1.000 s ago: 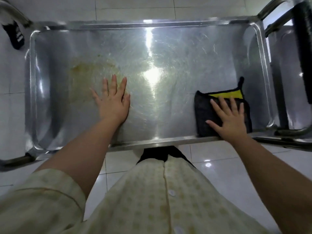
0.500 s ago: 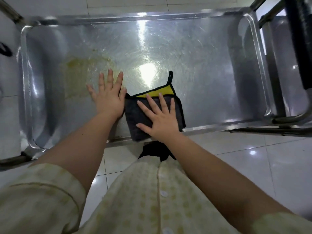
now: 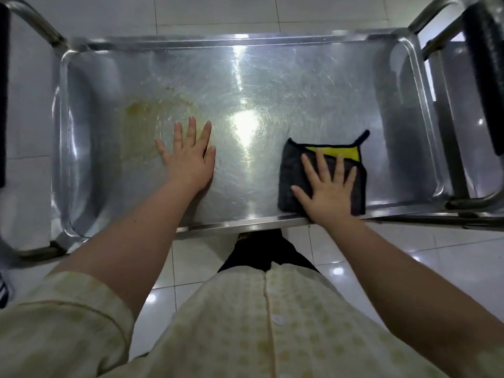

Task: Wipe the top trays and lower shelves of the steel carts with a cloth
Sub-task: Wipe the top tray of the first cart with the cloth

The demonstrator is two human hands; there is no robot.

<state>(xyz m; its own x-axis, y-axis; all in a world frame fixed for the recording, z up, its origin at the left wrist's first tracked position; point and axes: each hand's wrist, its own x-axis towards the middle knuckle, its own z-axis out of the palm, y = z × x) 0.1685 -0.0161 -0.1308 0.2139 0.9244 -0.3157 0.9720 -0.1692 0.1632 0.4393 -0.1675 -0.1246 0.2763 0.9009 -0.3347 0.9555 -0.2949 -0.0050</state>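
Observation:
A steel cart's top tray (image 3: 313,77) fills the view, shiny and scratched, with a yellowish stain (image 3: 147,124) on its left half. My left hand (image 3: 188,156) lies flat on the tray beside that stain, fingers straight and spread. A folded dark grey cloth (image 3: 294,170) with a yellow side and a black loop sits near the tray's front edge, right of centre. My right hand (image 3: 327,186) presses flat on the cloth, fingers straight.
A second steel cart (image 3: 463,110) with a black-padded handle (image 3: 488,72) stands close on the right. Curved steel handle tubes (image 3: 35,23) rise at the left end. White tiled floor (image 3: 409,268) lies all round.
My right hand has slid the cloth back to the right along the front of the tray, away from my left hand. The left hand has stayed in place.

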